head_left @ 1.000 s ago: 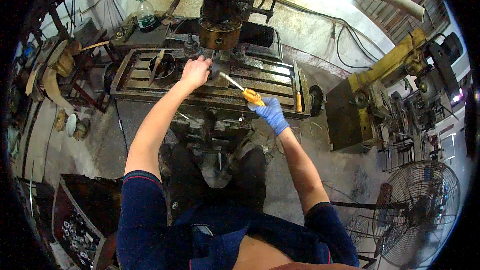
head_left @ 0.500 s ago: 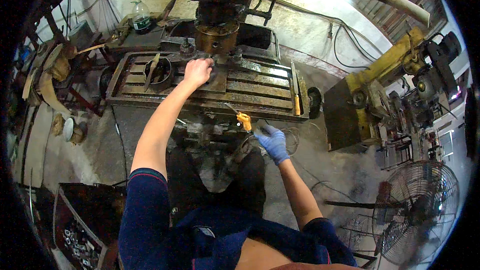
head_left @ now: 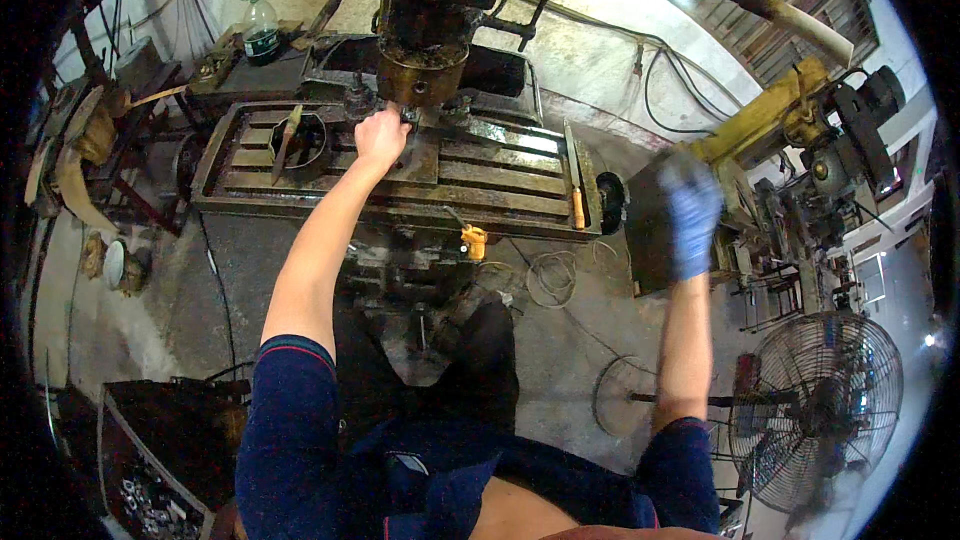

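Observation:
My bare left hand (head_left: pixel 382 137) is closed at the milling machine's spindle head (head_left: pixel 421 75), just below its lower end. What its fingers grip is hidden, though a small dark part shows beside them. Out to the right, my right hand (head_left: pixel 692 215) wears a blue glove and is raised beside a yellow-topped machine (head_left: pixel 765 115); motion smears its fingers. A yellow air blow gun (head_left: pixel 474 242) hangs at the front edge of the slotted machine table (head_left: pixel 500 202). On that table's left part, a brush (head_left: pixel 287 143) leans in a round dark container (head_left: pixel 312 152).
A long tool with a yellow handle (head_left: pixel 578 208) lies at the table's right end. A large plastic bottle (head_left: pixel 260 30) stands at the back left. A caged fan (head_left: pixel 815 410) is at the lower right, and a coiled hose (head_left: pixel 551 280) lies on the floor.
My right hand has swung right and away from the blow gun, which stays at the table's front edge. My left hand remains by the spindle, now more tightly closed.

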{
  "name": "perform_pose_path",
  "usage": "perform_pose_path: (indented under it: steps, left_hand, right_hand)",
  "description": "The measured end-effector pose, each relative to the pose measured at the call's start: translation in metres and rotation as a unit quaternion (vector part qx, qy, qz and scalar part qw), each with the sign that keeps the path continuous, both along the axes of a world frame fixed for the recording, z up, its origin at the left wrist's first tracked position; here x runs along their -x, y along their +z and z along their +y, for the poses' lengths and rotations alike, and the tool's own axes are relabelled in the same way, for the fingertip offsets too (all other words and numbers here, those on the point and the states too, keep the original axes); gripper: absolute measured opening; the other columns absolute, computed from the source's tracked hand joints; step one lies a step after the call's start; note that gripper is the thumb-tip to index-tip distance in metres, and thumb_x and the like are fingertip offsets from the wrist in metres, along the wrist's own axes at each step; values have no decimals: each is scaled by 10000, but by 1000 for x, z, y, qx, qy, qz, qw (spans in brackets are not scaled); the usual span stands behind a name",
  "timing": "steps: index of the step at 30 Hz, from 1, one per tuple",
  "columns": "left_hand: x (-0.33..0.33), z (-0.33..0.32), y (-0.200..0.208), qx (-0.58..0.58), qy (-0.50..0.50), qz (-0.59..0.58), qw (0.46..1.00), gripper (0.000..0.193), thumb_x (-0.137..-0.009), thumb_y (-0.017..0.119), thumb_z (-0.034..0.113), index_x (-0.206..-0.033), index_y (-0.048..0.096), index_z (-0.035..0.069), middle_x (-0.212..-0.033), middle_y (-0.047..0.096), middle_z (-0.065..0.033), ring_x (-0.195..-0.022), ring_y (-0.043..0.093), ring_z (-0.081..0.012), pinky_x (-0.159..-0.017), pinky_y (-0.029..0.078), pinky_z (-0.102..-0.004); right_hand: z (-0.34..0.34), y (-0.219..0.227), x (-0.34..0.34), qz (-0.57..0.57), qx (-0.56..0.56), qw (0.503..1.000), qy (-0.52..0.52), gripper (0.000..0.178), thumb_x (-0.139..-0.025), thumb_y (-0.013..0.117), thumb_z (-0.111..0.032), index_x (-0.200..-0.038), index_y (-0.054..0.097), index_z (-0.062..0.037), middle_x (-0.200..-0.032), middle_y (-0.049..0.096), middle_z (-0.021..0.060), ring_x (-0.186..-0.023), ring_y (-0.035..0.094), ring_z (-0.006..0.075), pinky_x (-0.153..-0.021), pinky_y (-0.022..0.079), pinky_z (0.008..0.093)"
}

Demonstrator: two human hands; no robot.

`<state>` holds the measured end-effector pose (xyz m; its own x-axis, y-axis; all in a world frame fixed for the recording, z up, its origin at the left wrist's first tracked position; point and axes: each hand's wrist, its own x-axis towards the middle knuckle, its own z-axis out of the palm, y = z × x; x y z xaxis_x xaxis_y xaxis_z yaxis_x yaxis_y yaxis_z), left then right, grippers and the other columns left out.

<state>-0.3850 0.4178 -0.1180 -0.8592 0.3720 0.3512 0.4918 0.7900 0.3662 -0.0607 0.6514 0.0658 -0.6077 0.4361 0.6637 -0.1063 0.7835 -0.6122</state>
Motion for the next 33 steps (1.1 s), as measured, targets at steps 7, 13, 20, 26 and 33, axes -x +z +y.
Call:
perform_pose_path:
  steps: [7,13,20,26,33]
  left_hand:
    - [-2,-1,6,-20,-8,-5,1000,342,-719,651,287,-937,537,49,-797,628,-162,-781,615,-325,-659,492,-432]
    - [-4,-7,8,-13,1,-15,1000,347,-722,663,290,-955,548,59,-794,628,-154,-780,613,-326,-674,492,-423]
    - [-2,-5,12,-5,-23,-48,999,362,-730,664,304,-960,555,47,-884,620,-169,-850,601,-322,-705,488,-420]
    - [6,-32,16,-41,-63,-100,992,407,-733,659,313,-1004,553,28,-885,619,-183,-854,595,-337,-712,478,-429]
    - [-50,-132,54,-90,-34,62,993,419,-757,632,292,-1118,540,100,-800,633,-113,-756,610,-292,-641,475,-393]
  right_hand:
    - [-17,207,5,233,38,914,331,425,-860,437,-293,-1139,501,21,-1155,530,160,-1095,485,297,-978,347,426]
    - [-29,127,11,345,43,917,196,409,-839,454,-363,-950,601,1,-975,610,145,-780,552,235,-833,430,409]
    - [-28,45,5,341,-16,912,226,368,-882,407,-322,-809,597,-16,-840,609,146,-864,563,279,-937,347,476]
    - [-41,66,20,322,72,920,210,363,-872,434,-311,-808,598,7,-852,613,150,-853,566,251,-929,361,448]
    - [-37,37,18,364,32,905,216,316,-876,439,-266,-778,584,-3,-866,618,154,-885,574,246,-904,382,443]
